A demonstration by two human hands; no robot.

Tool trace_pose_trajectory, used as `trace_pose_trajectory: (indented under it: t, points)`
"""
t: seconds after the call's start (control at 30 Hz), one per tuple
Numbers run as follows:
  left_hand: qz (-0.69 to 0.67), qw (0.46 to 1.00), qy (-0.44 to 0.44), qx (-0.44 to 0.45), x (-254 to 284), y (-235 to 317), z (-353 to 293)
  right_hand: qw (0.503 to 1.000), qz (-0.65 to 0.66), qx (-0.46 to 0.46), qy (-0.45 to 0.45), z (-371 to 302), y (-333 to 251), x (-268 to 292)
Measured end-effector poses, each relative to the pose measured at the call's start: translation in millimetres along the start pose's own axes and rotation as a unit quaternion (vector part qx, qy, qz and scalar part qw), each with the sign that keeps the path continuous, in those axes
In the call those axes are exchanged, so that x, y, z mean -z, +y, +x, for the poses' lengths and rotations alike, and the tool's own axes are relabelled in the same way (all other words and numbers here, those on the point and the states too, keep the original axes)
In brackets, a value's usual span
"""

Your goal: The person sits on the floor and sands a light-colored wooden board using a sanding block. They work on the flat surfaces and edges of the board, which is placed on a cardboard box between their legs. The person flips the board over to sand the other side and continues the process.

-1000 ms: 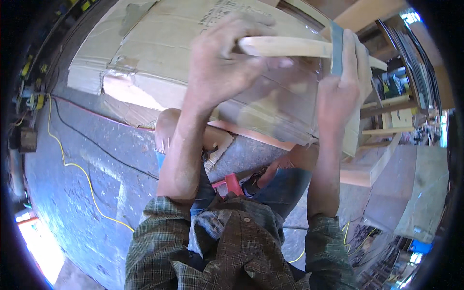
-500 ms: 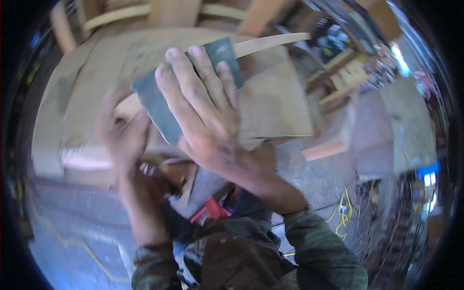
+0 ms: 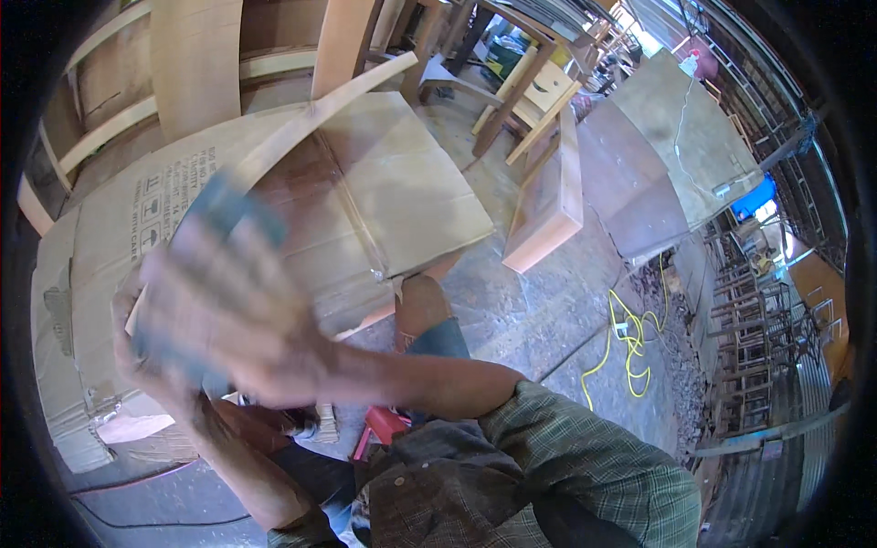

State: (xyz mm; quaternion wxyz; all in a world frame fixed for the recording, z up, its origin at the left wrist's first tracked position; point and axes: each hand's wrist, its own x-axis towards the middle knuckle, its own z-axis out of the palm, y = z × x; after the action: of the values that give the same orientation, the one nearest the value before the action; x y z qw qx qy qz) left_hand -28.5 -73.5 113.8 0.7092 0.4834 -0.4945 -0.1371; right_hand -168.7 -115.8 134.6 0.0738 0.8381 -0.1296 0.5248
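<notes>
A pale curved wooden strip (image 3: 320, 114) slants from lower left to upper right over the cardboard sheet (image 3: 420, 187). Across it, smeared by motion, my right hand (image 3: 242, 306) is closed over a dark green sheet of sandpaper (image 3: 236, 208), which lies against the wood. My left hand (image 3: 137, 361) is curled round the strip's near end, below and left of the right hand. Much of that end and most of the left fingers are hidden behind the sandpaper and the right hand.
Wooden furniture frames (image 3: 195, 68) stand along the far left. A reddish wooden panel (image 3: 562, 183) stands to the right of the cardboard. A yellow cord (image 3: 630, 352) lies coiled on the floor, and a red object (image 3: 387, 424) is by my legs.
My right hand and the sandpaper have moved left and nearer along the strip. The strip now points more steeply up to the right. The view has turned, showing more of the right side.
</notes>
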Motion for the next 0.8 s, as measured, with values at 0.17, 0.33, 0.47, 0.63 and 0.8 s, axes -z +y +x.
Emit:
trace_pose_trajectory:
  t: [0.17,0.33,0.47,0.63,0.8]
  points:
    - [-0.069,0.997,0.017,0.044,-23.9,21.7,0.3,0.993,-0.034,-0.114,-0.017,9.1,-30.7,13.0]
    - [0.071,0.997,-0.002,-0.04,-21.7,1.8,-6.0,0.986,-0.052,-0.157,0.012,6.4,16.2,17.4]
    - [-0.126,0.991,0.049,0.003,-21.6,-4.2,-9.5,0.997,-0.043,-0.071,0.002,7.8,-20.8,18.2]
    - [0.231,0.966,0.022,-0.111,-18.8,1.2,-8.8,0.992,-0.056,-0.11,0.011,13.9,2.1,10.0]
    - [0.056,0.994,0.017,-0.087,7.1,-19.3,-11.3,0.998,-0.016,-0.031,0.047,6.9,-3.6,-1.1]
